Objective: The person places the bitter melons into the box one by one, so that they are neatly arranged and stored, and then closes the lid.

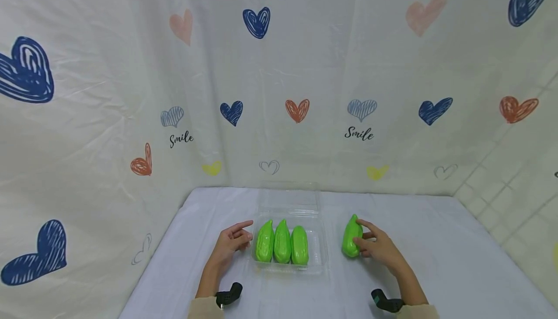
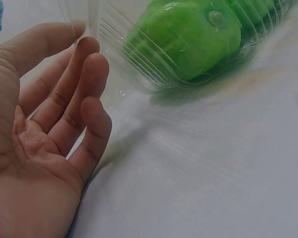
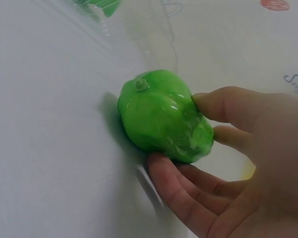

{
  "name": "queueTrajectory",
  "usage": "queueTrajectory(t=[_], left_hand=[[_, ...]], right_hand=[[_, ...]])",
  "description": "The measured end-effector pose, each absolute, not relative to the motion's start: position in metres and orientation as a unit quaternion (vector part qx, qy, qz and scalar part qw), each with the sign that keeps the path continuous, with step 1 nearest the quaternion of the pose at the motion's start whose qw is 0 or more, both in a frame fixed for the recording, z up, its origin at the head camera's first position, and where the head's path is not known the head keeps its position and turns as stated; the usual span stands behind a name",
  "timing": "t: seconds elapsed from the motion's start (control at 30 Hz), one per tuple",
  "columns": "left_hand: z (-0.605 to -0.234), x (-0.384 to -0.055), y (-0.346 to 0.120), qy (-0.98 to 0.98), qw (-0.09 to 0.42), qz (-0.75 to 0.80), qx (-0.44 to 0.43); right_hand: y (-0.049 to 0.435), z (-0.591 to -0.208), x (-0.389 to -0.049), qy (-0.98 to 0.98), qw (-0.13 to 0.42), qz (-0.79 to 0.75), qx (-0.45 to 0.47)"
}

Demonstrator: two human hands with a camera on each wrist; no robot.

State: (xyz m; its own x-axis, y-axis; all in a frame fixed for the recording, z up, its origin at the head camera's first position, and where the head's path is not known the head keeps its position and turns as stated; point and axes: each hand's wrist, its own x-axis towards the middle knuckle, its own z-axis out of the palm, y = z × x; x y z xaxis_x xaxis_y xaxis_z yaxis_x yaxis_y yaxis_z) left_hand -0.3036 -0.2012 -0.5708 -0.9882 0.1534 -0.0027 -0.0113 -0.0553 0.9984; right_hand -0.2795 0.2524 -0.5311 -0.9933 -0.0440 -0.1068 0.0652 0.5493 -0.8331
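Observation:
My right hand (image 1: 377,247) holds a glossy green gourd-shaped vegetable (image 3: 156,111) between thumb and fingers, to the right of a clear plastic clamshell box (image 1: 320,241). One end of this vegetable is pointed; the other has a small stem nub. Whether it touches the table, I cannot tell. Three similar green vegetables (image 1: 282,242) lie side by side in the box, filling its left and middle part. Beside the box's left rim is my left hand (image 1: 228,244), its fingers loosely bent and the fingertips at the plastic. In the left wrist view the ribbed box wall shows close to those fingertips.
The box's clear lid (image 1: 288,199) stands open toward the back. A white cloth covers the table (image 1: 357,290). Behind and at the sides hangs a pale curtain (image 1: 314,154) printed with hearts. Each wrist wears a black camera mount (image 1: 228,295).

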Motion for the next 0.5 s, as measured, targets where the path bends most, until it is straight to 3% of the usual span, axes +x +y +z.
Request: queueTrajectory(t=[0.5], left_hand=[[-0.5678, -0.3015, -0.2002, 0.685, 0.056, 0.725, 0.049]], right_hand=[[0.2535, -0.5259, -0.2793, 0.866, 0.061, -0.497, -0.006]])
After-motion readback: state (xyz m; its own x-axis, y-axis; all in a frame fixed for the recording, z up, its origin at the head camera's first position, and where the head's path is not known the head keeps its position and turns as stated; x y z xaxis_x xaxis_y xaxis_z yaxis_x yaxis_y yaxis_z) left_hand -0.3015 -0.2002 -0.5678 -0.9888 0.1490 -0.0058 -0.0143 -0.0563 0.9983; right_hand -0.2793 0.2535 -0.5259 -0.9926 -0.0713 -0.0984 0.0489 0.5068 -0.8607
